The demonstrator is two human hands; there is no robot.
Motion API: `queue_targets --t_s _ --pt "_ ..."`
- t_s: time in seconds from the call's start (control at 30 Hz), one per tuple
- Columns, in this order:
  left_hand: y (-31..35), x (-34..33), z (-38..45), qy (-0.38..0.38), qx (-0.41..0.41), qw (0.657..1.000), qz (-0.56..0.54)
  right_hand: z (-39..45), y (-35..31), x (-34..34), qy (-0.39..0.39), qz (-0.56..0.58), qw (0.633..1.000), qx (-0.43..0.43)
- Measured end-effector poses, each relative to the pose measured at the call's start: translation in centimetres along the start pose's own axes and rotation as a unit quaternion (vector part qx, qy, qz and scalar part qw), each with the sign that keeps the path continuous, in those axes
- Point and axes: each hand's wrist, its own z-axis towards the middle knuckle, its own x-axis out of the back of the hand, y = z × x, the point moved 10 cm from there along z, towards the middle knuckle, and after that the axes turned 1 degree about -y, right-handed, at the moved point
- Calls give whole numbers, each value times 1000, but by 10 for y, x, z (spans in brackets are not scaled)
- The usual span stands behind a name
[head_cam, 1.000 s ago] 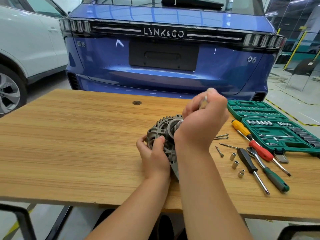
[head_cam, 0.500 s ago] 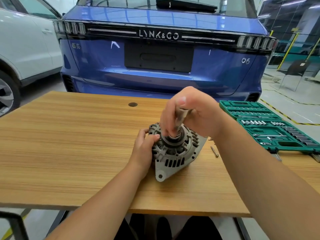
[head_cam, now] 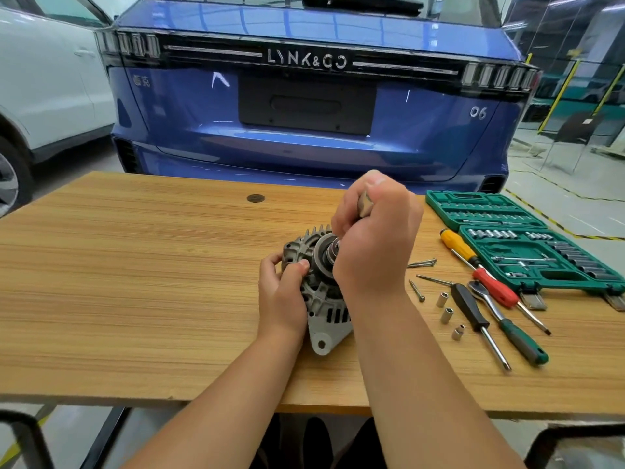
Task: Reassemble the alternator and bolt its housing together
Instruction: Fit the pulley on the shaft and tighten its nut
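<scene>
Half a second back the right hand (head_cam: 373, 231) reached in from the side with the arm covering the tools; now it's swung round behind the pulley, fist closed on a metal socket (head_cam: 365, 204) over the shaft, so looks like the pulley nut's being spun on. The left hand (head_cam: 282, 292) grips the alternator (head_cam: 321, 299), a grey finned casting, mounting ear toward the table's (head_cam: 135, 282) near edge, about mid-table.

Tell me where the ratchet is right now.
In the head view the ratchet lies on the table's right side, between the black screwdriver and the red screwdriver.
</scene>
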Motion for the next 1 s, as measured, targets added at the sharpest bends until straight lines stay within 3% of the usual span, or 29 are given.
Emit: queue_targets --t_s 0.07,0.17,0.23,0.3,0.37,0.5,0.57,0.7,0.87,1.0 --pt "-1 1 -8 30 -8 999 19 1 -1 14 57 -58 996 36" --pt "4 1 -10 32 -19 998 52 -6 8 28 134 -82 987 -46" --pt "3 2 -5 12 -14 998 67 -11 9 23 115 -92 988 -42" --pt "0 5 -1 -12 1 997 72 -9 9 10 34 35 999 -24" --pt "-3 7 1 -31 10 997 77 0 9 -4 -105 87 990 -30" --pt "3 6 4 -52 -8 995 88 6 13 -26 -383 141 906 -114" --pt "8 4 4 -61 -21 994 93 1 19 -33 -421 144 884 -144" --pt "12 2 3 -72 -30 992 96 -3 28 -32 -300 163 925 -168" --pt "13 -1 0 -71 -30 991 110 -4 21 -10 -128 101 981 -104" --pt "14 -2 -1 -55 -31 992 112 -11 20 9 8 82 990 -114"
